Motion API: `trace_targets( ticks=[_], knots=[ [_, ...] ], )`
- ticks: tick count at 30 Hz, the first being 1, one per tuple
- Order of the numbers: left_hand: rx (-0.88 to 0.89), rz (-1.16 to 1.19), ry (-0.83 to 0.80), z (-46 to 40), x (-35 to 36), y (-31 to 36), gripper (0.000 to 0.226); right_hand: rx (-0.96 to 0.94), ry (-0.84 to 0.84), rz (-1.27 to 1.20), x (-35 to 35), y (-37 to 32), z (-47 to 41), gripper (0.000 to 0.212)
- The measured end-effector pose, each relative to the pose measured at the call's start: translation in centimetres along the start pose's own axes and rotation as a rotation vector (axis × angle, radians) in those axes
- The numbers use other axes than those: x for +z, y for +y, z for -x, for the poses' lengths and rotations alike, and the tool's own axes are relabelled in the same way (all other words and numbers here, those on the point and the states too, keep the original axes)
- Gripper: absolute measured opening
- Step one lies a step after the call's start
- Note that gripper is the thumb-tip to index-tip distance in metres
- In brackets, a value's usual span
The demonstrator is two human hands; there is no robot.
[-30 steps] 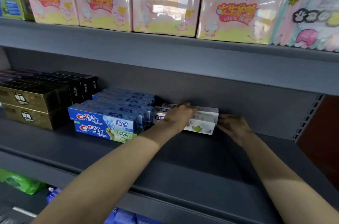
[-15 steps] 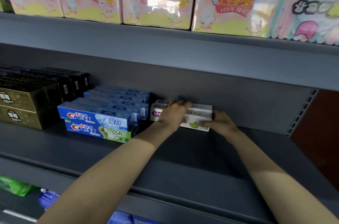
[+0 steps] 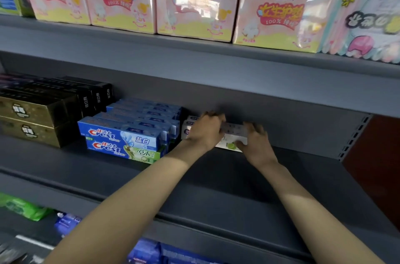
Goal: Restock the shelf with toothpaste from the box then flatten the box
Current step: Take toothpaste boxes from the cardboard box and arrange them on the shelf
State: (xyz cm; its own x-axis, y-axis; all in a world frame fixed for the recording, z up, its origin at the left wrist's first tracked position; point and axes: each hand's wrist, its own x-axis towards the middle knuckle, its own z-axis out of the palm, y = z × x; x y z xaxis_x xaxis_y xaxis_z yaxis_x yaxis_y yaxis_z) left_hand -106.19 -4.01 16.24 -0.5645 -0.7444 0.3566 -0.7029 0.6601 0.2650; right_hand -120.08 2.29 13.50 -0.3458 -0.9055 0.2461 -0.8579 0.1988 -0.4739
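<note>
White toothpaste boxes (image 3: 232,134) with a green lime print lie stacked at the back of the grey middle shelf (image 3: 216,177), just right of the blue Crest toothpaste boxes (image 3: 121,140). My left hand (image 3: 206,131) lies over the stack's left part, fingers curled over the top box. My right hand (image 3: 254,142) grips the stack's right end, thumb on the front face. The supply box is out of sight.
Black and gold toothpaste boxes (image 3: 39,110) fill the shelf's left end. Pink wrapped packs (image 3: 194,2) line the shelf above. Green and blue packets (image 3: 23,207) sit on the shelf below. A brown panel (image 3: 376,166) borders the right side.
My right hand has slid left from the stack's right end onto the boxes. The stack has shifted slightly toward the blue boxes. The camera view has shifted a little.
</note>
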Motion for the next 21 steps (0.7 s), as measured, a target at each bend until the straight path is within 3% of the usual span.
trace_targets(
  ticks=[5,9,13,17,21],
  knots=[
    [-0.05,0.138,0.203,3.8,-4.2,-1.2,0.022,-0.192,0.047,-0.065,-0.7,-5.0,1.7,0.035],
    [-0.182,0.126,0.248,7.8,-7.8,-3.7,0.021,-0.26,0.021,-0.178,-0.1,-10.5,4.3,0.031],
    [-0.288,0.458,0.309,13.7,-11.3,-8.1,0.014,-0.306,-0.038,-0.244,2.6,-17.2,7.6,0.023],
    [-0.378,0.392,0.363,21.7,-14.6,-14.3,0.012,-0.402,-0.103,-0.302,7.1,-25.6,12.1,0.02],
    [-0.48,0.123,0.364,31.0,-17.2,-22.5,0.012,-0.476,-0.176,-0.293,13.9,-35.1,17.5,0.015]
  ],
)
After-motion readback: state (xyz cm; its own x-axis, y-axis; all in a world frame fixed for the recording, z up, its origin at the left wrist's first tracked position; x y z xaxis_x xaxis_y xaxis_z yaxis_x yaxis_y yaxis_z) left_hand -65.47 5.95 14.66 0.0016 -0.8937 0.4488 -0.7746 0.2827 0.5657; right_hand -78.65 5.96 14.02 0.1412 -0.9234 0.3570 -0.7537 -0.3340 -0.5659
